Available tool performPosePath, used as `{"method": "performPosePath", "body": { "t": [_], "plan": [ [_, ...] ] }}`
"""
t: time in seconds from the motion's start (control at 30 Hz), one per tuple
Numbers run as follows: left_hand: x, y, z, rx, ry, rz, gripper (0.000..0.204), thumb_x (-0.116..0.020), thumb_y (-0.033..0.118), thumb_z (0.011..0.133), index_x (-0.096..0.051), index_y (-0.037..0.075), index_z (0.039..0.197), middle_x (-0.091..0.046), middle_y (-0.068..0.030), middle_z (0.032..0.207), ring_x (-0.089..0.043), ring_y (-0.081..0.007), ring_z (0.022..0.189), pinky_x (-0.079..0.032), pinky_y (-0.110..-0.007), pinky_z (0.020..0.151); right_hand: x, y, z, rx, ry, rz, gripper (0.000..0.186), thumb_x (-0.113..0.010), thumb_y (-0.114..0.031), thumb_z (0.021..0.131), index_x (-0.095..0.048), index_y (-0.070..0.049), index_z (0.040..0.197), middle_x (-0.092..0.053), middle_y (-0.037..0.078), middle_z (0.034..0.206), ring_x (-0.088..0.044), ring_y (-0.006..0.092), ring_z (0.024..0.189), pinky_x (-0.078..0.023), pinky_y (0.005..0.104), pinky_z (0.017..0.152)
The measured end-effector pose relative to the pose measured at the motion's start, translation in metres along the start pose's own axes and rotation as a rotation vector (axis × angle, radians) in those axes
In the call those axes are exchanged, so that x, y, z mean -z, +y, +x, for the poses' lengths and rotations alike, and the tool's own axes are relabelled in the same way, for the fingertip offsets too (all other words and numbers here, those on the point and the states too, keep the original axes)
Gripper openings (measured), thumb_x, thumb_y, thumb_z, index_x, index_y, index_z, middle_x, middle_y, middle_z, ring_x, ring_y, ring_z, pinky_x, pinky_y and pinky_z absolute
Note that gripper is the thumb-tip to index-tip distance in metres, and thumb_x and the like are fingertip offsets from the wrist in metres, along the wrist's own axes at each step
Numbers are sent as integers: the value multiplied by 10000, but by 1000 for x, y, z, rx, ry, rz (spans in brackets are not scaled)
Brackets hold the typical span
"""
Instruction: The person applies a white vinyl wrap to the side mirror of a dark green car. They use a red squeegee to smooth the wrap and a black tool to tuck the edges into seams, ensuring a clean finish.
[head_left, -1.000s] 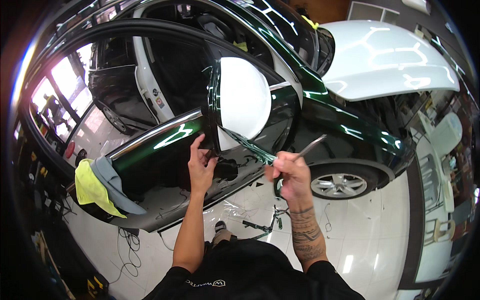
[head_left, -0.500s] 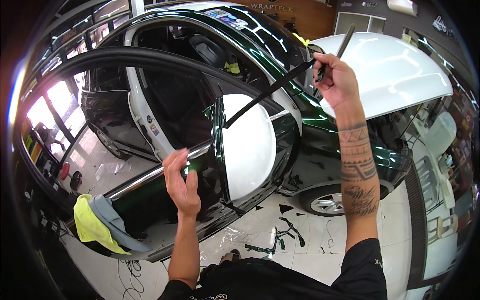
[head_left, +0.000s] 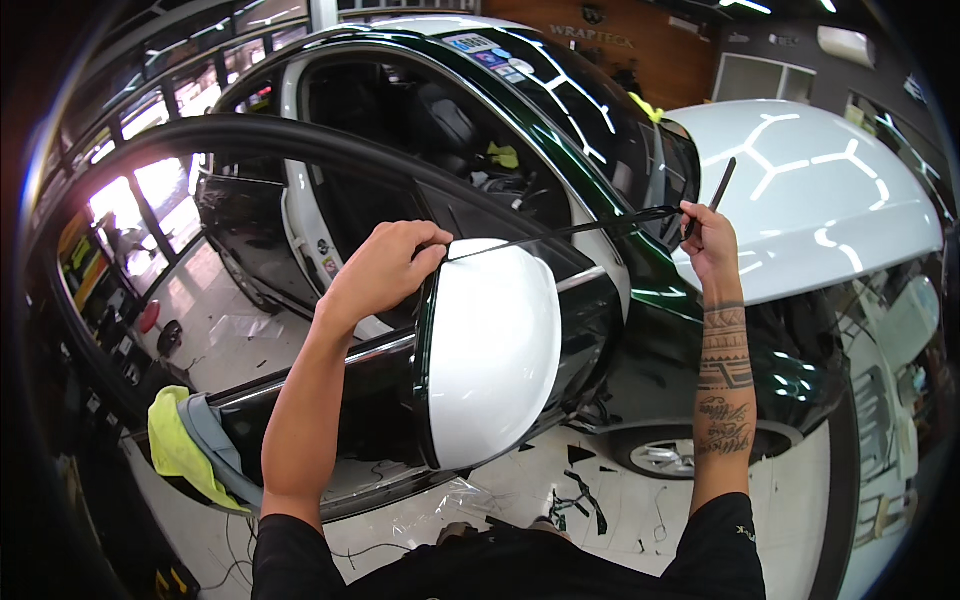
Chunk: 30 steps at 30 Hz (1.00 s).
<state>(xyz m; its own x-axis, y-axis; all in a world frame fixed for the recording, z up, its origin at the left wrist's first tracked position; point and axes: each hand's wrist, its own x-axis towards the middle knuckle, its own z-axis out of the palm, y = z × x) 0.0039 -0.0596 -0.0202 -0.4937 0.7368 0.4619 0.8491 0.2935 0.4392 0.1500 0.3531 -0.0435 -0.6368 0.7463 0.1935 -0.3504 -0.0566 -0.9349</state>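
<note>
- Stretching a dark strip [head_left: 585, 228] taut between both sides, the person is working above the white mirror cap [head_left: 495, 350] on the car door [head_left: 375, 400].
- The left hand [head_left: 385, 265] is hovering at the cap's upper left corner, fingertips drawn together beside the strip's near end; whether they are pinching it or only touching the edge there, I cannot tell.
- The right hand [head_left: 712, 240] is gripping the strip's other end between curled fingers, well apart from the left and in front of the white hood [head_left: 810, 220], while also holding a slim dark tool [head_left: 727, 180] that is pointing upward.
- Most of the strip's visible length is spanning the air, so that stretch is seemingly already free.
- The near end is meeting the mirror's corner, where the fingertips are hiding whether it is attached; that end is looking like the part left.
- Dark offcuts [head_left: 585, 505] are lying on the pale floor [head_left: 790, 490] below, suggesting that other pieces are finished with.
- The cap's broad face is showing smooth white, beside a dark green rim [head_left: 425, 390].
- A yellow cloth [head_left: 180, 440] and a grey cloth [head_left: 210, 440] are draping over the door's left end.
</note>
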Motion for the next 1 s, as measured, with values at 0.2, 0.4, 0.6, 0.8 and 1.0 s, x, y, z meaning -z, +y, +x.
{"method": "performPosePath", "body": {
  "t": [0.2,0.4,0.6,0.8,1.0],
  "plan": [
    [-1,20,18,214,-115,-47,285,-538,96,908,-690,-55,1095,-705,-123,891,-639,-170,800,-496,-300,756,112,-63,95,265,46,-146,233,-658,-198,887,-583,-98,690,-382,-69,513,-306,47,388,-205,237,366],
    [15,21,4,181,-116,-40,283,-570,116,911,-700,-28,1117,-721,-155,901,-672,-218,820,-508,-338,792,116,-51,-52,417,107,-346,316,-663,-282,927,-601,-4,792,-549,26,752,-509,93,591,-432,261,537],
    [22,35,7,206,-59,84,235,-652,155,874,-739,-1,1028,-727,-146,924,-682,-234,831,-517,-351,812,218,61,-176,457,-342,-830,113,-614,-6,839,-654,-18,944,-641,71,727,-611,168,686,-465,285,642],
    [27,56,2,206,-27,227,147,-676,115,835,-717,-18,883,-687,-134,813,-653,-265,734,-506,-386,723,292,161,-275,-110,-619,-1411,193,-628,-154,865,-700,11,796,-638,269,818,-617,431,788,-495,508,709],
    [27,92,-26,110,-14,246,117,-697,95,817,-715,9,894,-692,-129,861,-661,-267,783,-508,-342,715,302,165,-288,-205,-584,-1427,299,-714,-196,809,-704,-39,1063,-631,221,737,-613,418,704,-499,495,669]
  ]
}}
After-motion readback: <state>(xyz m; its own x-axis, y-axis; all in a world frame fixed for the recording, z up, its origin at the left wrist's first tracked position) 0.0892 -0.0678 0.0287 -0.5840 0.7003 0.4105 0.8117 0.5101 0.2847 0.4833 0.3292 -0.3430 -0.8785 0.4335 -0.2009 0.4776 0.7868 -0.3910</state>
